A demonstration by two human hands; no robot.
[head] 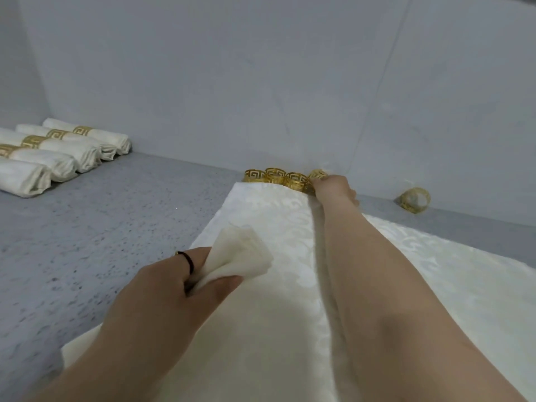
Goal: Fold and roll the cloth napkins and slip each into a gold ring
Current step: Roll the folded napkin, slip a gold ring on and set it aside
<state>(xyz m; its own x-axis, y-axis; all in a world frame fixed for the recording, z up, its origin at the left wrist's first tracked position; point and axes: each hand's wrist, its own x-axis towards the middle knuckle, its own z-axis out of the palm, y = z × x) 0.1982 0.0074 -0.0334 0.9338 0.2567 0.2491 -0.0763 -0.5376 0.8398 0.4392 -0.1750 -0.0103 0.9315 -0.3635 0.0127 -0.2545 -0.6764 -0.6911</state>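
My left hand (pixel 171 288) grips a rolled white napkin (pixel 240 253), its end sticking out above my fingers. Beneath it several flat cream napkins (pixel 275 329) lie stacked on the grey counter. My right hand (pixel 333 188) reaches to the far wall and pinches a gold ring (pixel 317 174) at the right end of a row of gold rings (pixel 275 177). Another gold ring (pixel 414 199) lies on its side further right by the wall.
Several rolled napkins in gold rings (pixel 58 149) lie side by side at the far left of the speckled grey counter (pixel 116 227). A pale wall (pixel 261 82) closes off the back.
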